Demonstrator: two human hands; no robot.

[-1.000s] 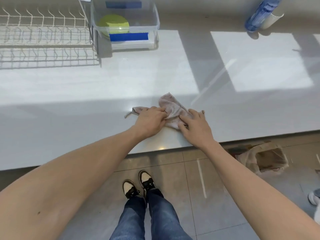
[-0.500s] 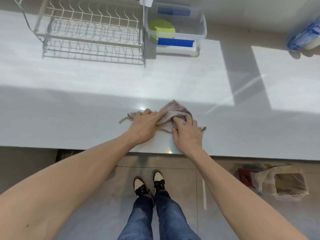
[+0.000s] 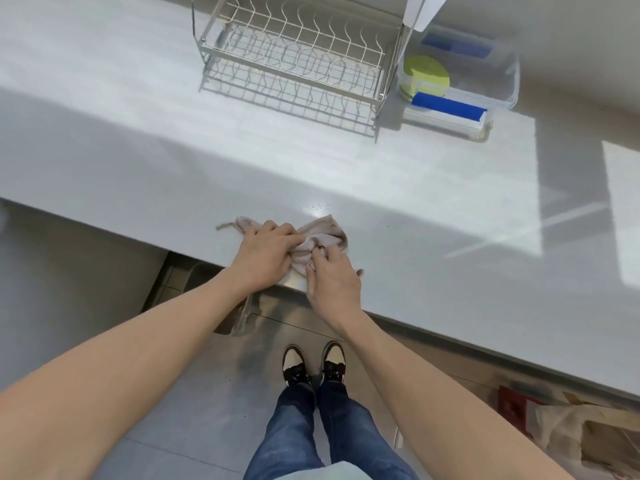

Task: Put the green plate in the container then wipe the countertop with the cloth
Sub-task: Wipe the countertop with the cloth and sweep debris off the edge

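The green plate (image 3: pixel 425 75) lies inside the clear plastic container (image 3: pixel 506 77) at the back of the white countertop (image 3: pixel 433 209), behind a strip of blue tape. A crumpled beige cloth (image 3: pixel 323 235) sits near the counter's front edge. My left hand (image 3: pixel 265 252) presses on the cloth's left part, fingers bunched into it. My right hand (image 3: pixel 332 282) grips the cloth's near right part, and both hands cover much of it.
A wire dish rack (image 3: pixel 298 60) stands to the left of the container. Below the counter are grey floor tiles, my shoes (image 3: pixel 313 363) and a crumpled bag (image 3: pixel 571 434) at the lower right.
Both hands have slid the cloth to the left along the counter's front edge, bunching it tighter. The view has swung left, so the rack and container now appear further right.
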